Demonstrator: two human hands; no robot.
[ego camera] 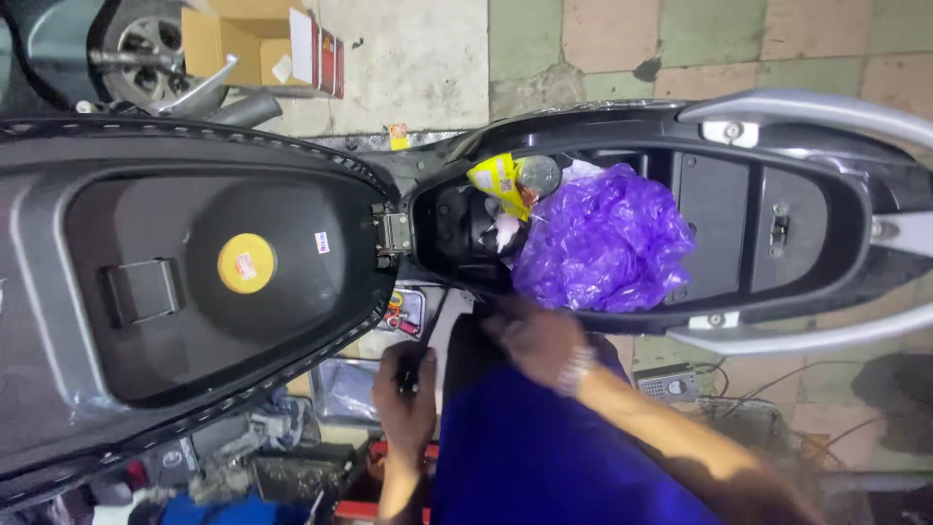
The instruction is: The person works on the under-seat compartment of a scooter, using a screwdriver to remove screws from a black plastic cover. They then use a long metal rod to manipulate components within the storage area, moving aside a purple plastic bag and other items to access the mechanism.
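Left hand point(405, 394) is clenching a small dark object, orientation unreadable. Right hand point(534, 340) is blurring at the storage bay rim point(583, 319); grip can't tell. Scooter's long axis runs left-right.

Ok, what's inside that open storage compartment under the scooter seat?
Inside the storage compartment: a crumpled purple plastic bag, a yellow packet and a round clear lid-like thing. Whatever lies under the bag is covered.

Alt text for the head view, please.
A scooter with its seat flipped open shows a storage compartment holding a purple plastic bag. Below, the left hand grips a small dark object; the right hand, blurred, touches the compartment's edge.
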